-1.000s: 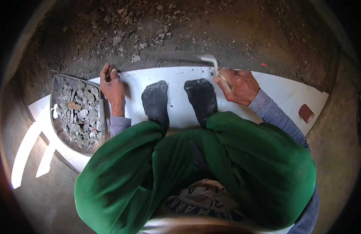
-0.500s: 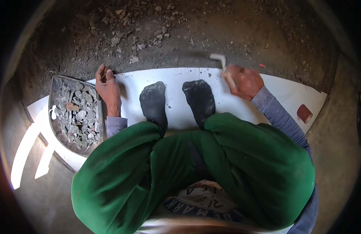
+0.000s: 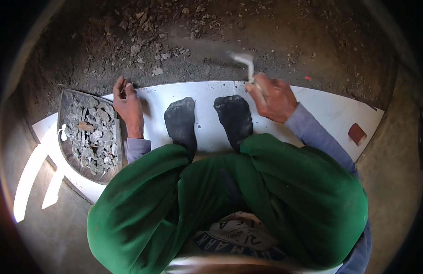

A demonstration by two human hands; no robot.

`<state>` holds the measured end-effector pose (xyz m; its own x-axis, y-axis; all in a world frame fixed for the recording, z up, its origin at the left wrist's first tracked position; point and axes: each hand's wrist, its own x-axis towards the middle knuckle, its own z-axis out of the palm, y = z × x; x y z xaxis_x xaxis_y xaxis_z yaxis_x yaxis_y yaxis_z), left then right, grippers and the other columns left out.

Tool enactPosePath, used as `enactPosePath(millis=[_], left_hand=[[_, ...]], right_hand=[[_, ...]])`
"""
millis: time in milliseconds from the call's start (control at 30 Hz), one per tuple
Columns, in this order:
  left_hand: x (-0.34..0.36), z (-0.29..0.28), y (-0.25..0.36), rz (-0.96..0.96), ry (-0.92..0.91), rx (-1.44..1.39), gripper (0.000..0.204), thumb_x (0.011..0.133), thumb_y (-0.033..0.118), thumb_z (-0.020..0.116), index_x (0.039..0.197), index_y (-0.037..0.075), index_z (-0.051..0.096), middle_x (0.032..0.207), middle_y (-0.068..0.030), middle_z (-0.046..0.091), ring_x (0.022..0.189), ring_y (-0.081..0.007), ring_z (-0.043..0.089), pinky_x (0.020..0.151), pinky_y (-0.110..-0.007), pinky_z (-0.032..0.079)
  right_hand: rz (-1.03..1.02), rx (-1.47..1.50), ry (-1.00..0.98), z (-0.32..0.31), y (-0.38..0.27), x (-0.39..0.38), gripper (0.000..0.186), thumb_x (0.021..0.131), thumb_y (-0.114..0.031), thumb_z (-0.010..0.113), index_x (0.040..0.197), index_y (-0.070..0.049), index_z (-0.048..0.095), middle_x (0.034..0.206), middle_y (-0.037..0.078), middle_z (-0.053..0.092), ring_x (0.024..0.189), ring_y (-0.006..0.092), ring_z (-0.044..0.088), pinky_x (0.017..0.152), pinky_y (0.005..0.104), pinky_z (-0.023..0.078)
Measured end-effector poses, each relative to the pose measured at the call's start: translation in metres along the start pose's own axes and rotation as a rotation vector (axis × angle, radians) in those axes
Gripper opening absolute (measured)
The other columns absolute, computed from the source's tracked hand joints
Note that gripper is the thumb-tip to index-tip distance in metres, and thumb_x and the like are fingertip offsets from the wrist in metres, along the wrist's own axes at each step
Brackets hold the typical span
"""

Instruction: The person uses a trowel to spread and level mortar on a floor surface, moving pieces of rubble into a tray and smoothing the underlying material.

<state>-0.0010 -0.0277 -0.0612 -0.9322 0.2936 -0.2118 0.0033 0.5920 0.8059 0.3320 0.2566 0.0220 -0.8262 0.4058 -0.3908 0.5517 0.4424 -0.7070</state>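
Observation:
In my right hand (image 3: 274,97) I grip a trowel (image 3: 249,66) by its handle. Its pale neck is bent, and the blade is a blur over the dirt beyond the white board. My left hand (image 3: 128,108) rests by the board's far edge, beside the dark pan (image 3: 119,145). The fingers there are loosely curled with a gap between them and the thumb, and I see nothing held. Grey rubble (image 3: 96,136) and a brownish chip (image 3: 85,126) lie in the pan.
My feet in black socks (image 3: 181,119) stand on the white board (image 3: 205,112). A dark red cylinder (image 3: 357,134) lies at its right end. Loose dirt with stony lumps (image 3: 136,49) spreads beyond the board, with a small red scrap (image 3: 308,78) at right.
My right hand has moved a little left with the trowel, whose blurred blade sweeps leftward over the dirt. My left hand has stayed almost in place.

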Motion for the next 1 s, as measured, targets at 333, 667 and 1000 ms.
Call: enactPosePath(millis=[333, 667, 1000], left_hand=[[-0.040, 0.049, 0.036, 0.176, -0.242, 0.110, 0.034, 0.107, 0.013, 0.065, 0.139, 0.001, 0.071, 0.126, -0.0165, 0.076, 0.113, -0.0237, 0.073, 0.103, -0.036, 0.056], [-0.046, 0.045, 0.045, 0.197, -0.389, 0.194, 0.035, 0.109, 0.019, 0.064, 0.138, 0.000, 0.072, 0.130, -0.0165, 0.076, 0.115, -0.0250, 0.072, 0.104, -0.037, 0.056], [-0.035, 0.048, 0.037, 0.223, -0.270, 0.177, 0.035, 0.109, 0.017, 0.063, 0.139, 0.001, 0.072, 0.127, -0.0153, 0.076, 0.114, -0.0244, 0.073, 0.102, -0.036, 0.056]], right_hand=[[-0.068, -0.157, -0.046, 0.013, 0.042, 0.018, 0.026, 0.107, -0.030, 0.069, 0.104, -0.005, 0.065, 0.072, 0.024, 0.067, 0.062, 0.0483, 0.066, 0.058, 0.0579, 0.051], [0.278, 0.019, -0.118, -0.043, 0.017, -0.002, 0.042, 0.111, -0.042, 0.060, 0.119, -0.001, 0.066, 0.090, 0.031, 0.073, 0.089, 0.0511, 0.072, 0.087, 0.0630, 0.054], [0.274, -0.020, -0.051, -0.024, 0.045, -0.030, 0.041, 0.112, -0.042, 0.059, 0.117, -0.001, 0.065, 0.084, 0.032, 0.070, 0.088, 0.0519, 0.071, 0.084, 0.0616, 0.055]])
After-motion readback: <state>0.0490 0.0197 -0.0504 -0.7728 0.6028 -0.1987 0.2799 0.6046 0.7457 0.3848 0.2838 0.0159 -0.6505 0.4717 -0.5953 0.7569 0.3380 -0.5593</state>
